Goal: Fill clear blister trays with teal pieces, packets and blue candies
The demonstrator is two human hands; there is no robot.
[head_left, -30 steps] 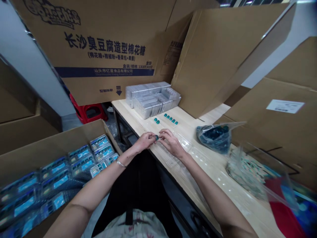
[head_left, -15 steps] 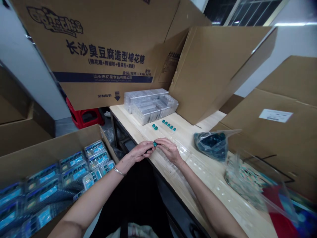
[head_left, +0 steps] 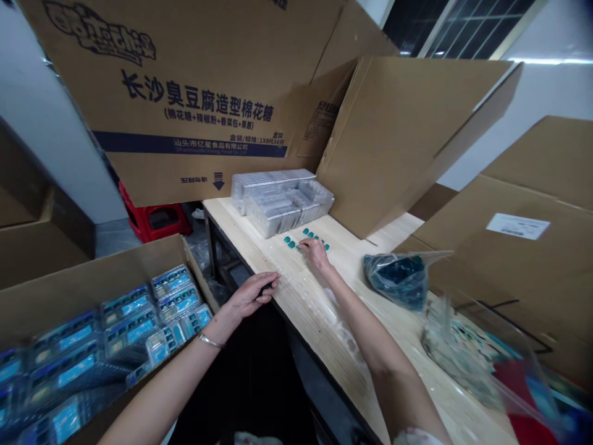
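Head view: the right hand [head_left: 315, 253] touches small teal pieces [head_left: 291, 242] lying in rows on the wooden surface [head_left: 259, 247] with its fingertips; the left hand [head_left: 252, 295] is curled, its hold unclear. A careless finger push may scatter those pieces.

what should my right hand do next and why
Probably lift your right hand slightly clear of the teal pieces: its fingertips are right at their short rows, and the pieces look small and loose on the table, so they could easily get nudged.
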